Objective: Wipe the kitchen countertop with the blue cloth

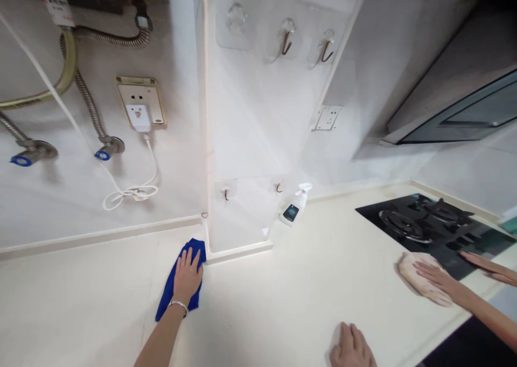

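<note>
The person's left hand (pixel 186 277) lies flat and open, fingers spread a little, pressing down on a blue microfibre cloth (pixel 166 294) without bunching it up. A silver bangle (pixel 178 305) shows at the wrist. The cloth sits mostly under that palm, at the back edge of the white surface (pixel 262 308), its top corner touching the foot of the wall where the pillar (pixel 242 141) juts out. The right hand (pixel 351 348), cut off by the bottom of the view, rests palm down on the surface, open and holding nothing, well apart from the cloth. A white spray bottle (pixel 293 208) stands against the pillar's far side, between the cloth and a black glass gas hob (pixel 375 211). From the right, a co-worker's hand (pixel 438 280) lies on a beige cloth (pixel 414 274) beside the hob, while that person's other fingers (pixel 484 262) rest on the glass. Above the surface, a plugged-in wall socket (pixel 141 103) sits beside braided hoses (pixel 86 100) with blue valves.
</note>
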A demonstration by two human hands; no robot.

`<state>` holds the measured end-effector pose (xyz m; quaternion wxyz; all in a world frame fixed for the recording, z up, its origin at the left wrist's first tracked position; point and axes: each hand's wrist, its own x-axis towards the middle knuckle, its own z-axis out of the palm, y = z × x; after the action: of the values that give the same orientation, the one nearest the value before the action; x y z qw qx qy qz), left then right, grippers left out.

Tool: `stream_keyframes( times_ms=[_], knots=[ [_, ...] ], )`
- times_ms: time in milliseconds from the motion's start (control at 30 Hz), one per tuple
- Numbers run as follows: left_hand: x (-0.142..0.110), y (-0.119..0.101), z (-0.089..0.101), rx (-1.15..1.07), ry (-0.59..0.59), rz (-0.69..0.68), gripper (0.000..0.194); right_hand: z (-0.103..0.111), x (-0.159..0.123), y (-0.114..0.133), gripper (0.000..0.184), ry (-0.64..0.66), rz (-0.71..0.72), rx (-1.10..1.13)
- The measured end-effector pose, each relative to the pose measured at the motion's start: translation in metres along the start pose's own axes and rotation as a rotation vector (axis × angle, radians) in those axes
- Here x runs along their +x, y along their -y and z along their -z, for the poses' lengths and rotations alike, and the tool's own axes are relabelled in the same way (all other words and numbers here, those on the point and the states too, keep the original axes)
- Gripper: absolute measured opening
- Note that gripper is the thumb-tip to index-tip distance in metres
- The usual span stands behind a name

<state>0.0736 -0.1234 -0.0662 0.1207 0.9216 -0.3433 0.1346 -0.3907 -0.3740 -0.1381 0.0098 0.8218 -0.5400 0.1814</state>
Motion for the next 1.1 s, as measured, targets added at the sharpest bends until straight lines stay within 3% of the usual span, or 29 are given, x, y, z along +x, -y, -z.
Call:
stream_keyframes(
  times_ms=[233, 467, 800, 900, 1100],
  knots=[
    [-0.047, -0.021, 0.017, 0.066, -0.01, 0.003, 0.051, 0.004, -0.004, 0.011, 0.059, -0.11, 0.063, 0.023],
    [-0.081, -0.041, 0.019, 0.142, -0.046, -0.13, 0.052, 0.013, -0.005, 0.022, 0.055, -0.13, 0.054, 0.051],
    [-0.077, -0.058, 0.012, 0.163, -0.062, -0.113, 0.052, 0.009, -0.002, 0.026, 0.055, -0.123, 0.035, 0.018],
    [-0.078, -0.077, 0.005, 0.153, -0.077, -0.114, 0.053, 0.009, -0.002, 0.027, 0.055, -0.114, 0.029, 0.006],
    [-0.072, -0.134, -0.005, 0.029, -0.02, -0.243, 0.058, 0.007, -0.002, 0.027, 0.054, -0.119, 0.024, -0.013]
  ],
)
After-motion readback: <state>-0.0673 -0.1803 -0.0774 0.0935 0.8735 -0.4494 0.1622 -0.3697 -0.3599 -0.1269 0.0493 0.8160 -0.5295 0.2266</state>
